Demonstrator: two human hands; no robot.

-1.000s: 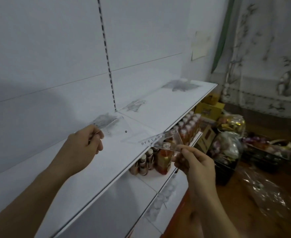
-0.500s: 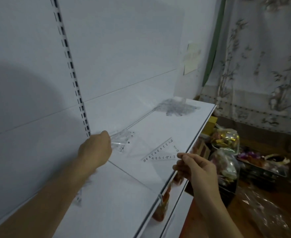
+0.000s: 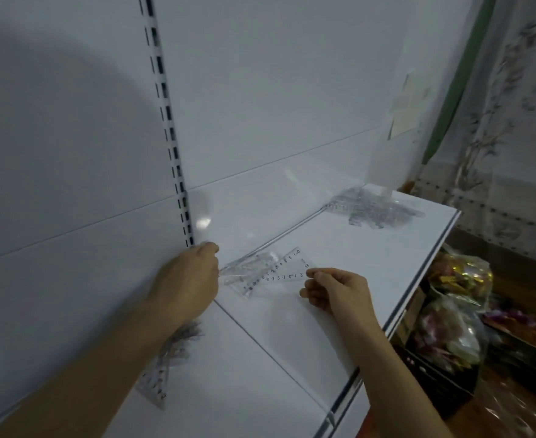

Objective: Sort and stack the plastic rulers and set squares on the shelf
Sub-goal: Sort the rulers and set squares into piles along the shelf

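right hand (image 3: 336, 290) pinches the near corner of a clear set square (image 3: 287, 273) between thumb and fingertips, holding it low over the white shelf (image 3: 370, 263) so that its far edge overlaps a small pile of clear pieces (image 3: 249, 268) lying by the back wall. left hand (image 3: 189, 279) has its fingers curled at the left end of that pile, seemingly gripping it, though the fingertips are hidden behind the knuckles and the exact hold cannot be told. the step in hand looks like adding the held set square to this middle pile, with the left hand steadying or squaring the pieces underneath.

two other groups of clear rulers sit on the same shelf: a scattered heap (image 3: 374, 208) at the far end near the wall corner, and a further stack (image 3: 165, 365) near the camera, partly hidden under the left forearm. so the sorting seems well under way but not finished.

the next move calls for lining up the set square's edges with the like-shaped pieces below before letting go, since the thin, slippery plastic would probably slide askew if dropped loosely. the far heap likely wants sorting afterwards.
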